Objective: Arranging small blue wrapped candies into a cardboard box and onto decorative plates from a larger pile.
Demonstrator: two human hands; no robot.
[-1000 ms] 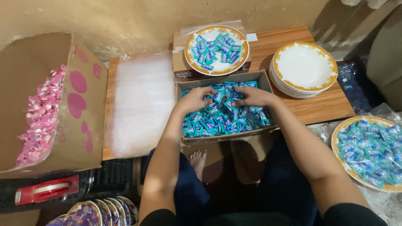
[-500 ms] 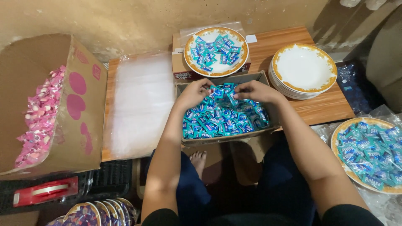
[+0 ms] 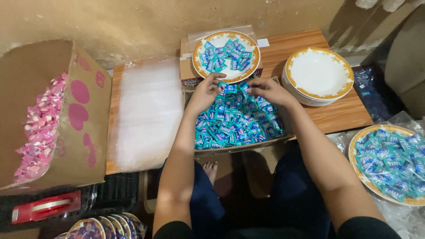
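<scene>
Over the far edge of the candy box, the left hand and the right hand each pinch blue wrapped candies between curled fingers, lifted just above the pile. Directly behind the hands sits a gold-rimmed plate with some candies; empty plates are stacked at the right.

Teal candy wrappers in carton

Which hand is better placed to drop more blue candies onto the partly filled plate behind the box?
Left, probably. The left hand sits right under the plate's rim at the candy box; the right hand is slightly farther.
</scene>
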